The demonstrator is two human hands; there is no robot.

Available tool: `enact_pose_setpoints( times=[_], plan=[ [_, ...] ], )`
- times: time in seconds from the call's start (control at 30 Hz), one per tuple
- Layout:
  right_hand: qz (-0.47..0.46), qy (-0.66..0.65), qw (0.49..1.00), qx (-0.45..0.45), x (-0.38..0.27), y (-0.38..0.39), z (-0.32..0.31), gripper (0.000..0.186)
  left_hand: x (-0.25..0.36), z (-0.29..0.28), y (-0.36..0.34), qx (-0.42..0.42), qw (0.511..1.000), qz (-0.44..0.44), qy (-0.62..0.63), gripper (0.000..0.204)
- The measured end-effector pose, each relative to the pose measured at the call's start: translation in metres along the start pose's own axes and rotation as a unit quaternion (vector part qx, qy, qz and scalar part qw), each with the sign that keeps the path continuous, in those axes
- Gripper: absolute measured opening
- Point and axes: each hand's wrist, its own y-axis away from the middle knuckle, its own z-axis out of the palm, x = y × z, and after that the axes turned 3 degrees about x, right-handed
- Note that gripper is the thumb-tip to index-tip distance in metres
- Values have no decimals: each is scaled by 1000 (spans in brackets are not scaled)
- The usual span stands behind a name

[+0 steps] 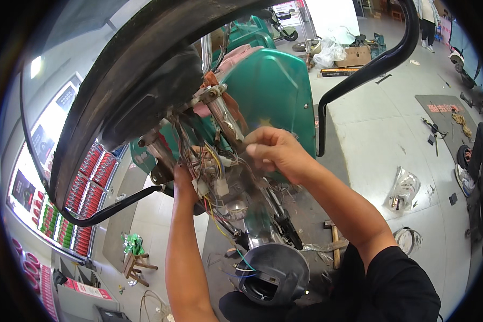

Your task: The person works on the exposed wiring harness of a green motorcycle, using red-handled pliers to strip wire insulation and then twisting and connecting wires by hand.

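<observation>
A bundle of thin coloured wires [212, 161] hangs between two metal tubes of a green vehicle. My left hand [183, 170] reaches into this bundle from the left; its fingers are partly hidden behind the wires and look closed round them. White plastic connectors [220, 187] dangle just right of that wrist. Beside the right metal tube [226, 122], my right hand [276, 152] is raised with thumb and forefinger pinched together. Motion blur hides what is between them. Below both hands, a round black housing [278, 275] has loose wire ends in front of its opening.
A large curved black panel [107, 80] and a bent black bar [370, 67] arch overhead. Behind stands a green body panel [273, 91]. On the floor are a hammer [336, 247], a plastic bag of parts [403, 188] and a small wooden stool [138, 266].
</observation>
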Motion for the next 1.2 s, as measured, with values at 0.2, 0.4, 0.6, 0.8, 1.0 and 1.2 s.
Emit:
enact_pose_setpoints(
  times=[0.2,0.4,0.6,0.8,1.0,1.2],
  plan=[
    [8,-39,997,72,31,-35,-31,16,-8,-5,0,57,998,12,17,58],
    [63,-17,998,-26,45,-70,-36,15,-14,-14,-1,89,995,38,-5,68],
    [68,-42,995,-55,73,-108,-35,16,-15,-5,-1,99,994,42,0,47],
    [49,-37,996,-70,73,-120,-18,17,-45,-83,-32,66,987,75,-127,62],
    [61,-40,996,-51,53,-119,-14,29,-41,-45,-15,161,987,4,-16,57],
    [110,-40,991,-64,52,-136,-9,35,-61,-122,-55,96,994,1,-47,51]
  ],
)
